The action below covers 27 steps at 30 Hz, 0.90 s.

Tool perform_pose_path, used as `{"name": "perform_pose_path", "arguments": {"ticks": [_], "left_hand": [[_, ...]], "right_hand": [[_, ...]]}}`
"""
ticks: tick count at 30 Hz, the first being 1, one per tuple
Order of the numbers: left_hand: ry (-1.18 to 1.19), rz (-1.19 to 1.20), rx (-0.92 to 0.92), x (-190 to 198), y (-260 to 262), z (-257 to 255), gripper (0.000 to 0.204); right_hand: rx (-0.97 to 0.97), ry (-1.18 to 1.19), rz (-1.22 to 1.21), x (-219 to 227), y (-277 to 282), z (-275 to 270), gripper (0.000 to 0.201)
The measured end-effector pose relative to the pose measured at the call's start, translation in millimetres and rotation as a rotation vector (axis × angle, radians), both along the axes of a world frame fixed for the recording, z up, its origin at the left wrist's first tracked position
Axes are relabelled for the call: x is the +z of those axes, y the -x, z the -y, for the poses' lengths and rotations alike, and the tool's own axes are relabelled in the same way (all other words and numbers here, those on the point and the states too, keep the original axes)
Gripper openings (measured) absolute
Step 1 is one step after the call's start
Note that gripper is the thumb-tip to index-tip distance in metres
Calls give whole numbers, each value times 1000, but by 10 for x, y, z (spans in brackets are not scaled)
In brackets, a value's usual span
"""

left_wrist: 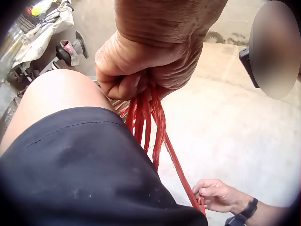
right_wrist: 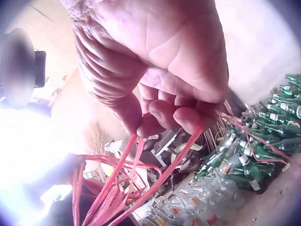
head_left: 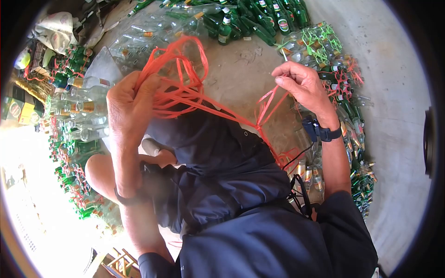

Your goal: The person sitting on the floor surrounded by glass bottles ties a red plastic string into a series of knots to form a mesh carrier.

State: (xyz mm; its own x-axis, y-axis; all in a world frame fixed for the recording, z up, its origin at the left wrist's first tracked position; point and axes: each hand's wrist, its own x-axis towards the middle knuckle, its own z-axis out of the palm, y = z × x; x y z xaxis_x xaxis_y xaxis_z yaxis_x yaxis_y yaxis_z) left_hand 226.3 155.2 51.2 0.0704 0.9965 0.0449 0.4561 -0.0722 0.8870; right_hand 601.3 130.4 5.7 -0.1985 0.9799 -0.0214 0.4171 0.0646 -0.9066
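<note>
In the head view my left hand point(head_left: 132, 104) grips a looped bundle of red plastic twine point(head_left: 185, 99), loops standing above and to the right of the fist. Strands run from it to a junction near the dark shorts. My right hand point(head_left: 301, 85) pinches thinner strands of the twine, which form a narrow V below the fingers. The left wrist view shows the left hand point(left_wrist: 155, 52) curled tightly round several strands point(left_wrist: 157, 127). In the right wrist view the right hand point(right_wrist: 160, 61) has curled fingers, with red strands point(right_wrist: 164, 176) hanging from them.
Green bottles point(head_left: 259, 18) lie piled at the top. Clear bottles point(head_left: 88, 109) stand at the left, and netted bottles point(head_left: 324, 44) curve down the right side. Concrete floor point(head_left: 241, 60) lies between them. A dark cord hangs near the right wrist.
</note>
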Motion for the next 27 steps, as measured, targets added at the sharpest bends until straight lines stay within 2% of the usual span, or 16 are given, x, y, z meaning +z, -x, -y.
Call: {"name": "perform_pose_path", "arguments": {"ticks": [4, 6, 10, 12, 13, 15, 16, 18, 19, 21, 23, 27], "left_hand": [[-12, 0, 8, 16, 57, 16, 23], [-7, 15, 6, -8, 75, 12, 23], [-15, 35, 16, -9, 71, 5, 25], [-16, -13, 23, 26, 79, -12, 25], [-14, -64, 28, 39, 93, -13, 26], [-24, -63, 32, 34, 89, -22, 26], [-35, -60, 34, 31, 83, -25, 27], [-37, -59, 41, 25, 77, -36, 26], [-37, -59, 45, 21, 69, -35, 26], [-33, -40, 40, 37, 37, -39, 26], [-31, -20, 32, 49, 13, -45, 25], [-29, 11, 20, 63, 11, -72, 24]], "right_hand": [[58, -63, 48, -87, 48, -62, 9], [185, -64, 183, 1, 52, -95, 10], [203, -53, 240, -11, 47, -140, 13], [194, -238, 181, -135, 19, -145, 13], [196, -236, 179, -159, 28, -120, 13], [16, -353, 258, -174, 53, -13, 13], [18, -350, 257, -141, 46, 82, 13], [31, 101, 158, -44, 38, 327, 15], [33, 104, 157, -53, 78, 445, 15], [175, 256, 76, -149, 187, 664, 17], [245, 4, 106, -336, 349, 807, 18], [202, 214, -3, -525, 401, 978, 13]]}}
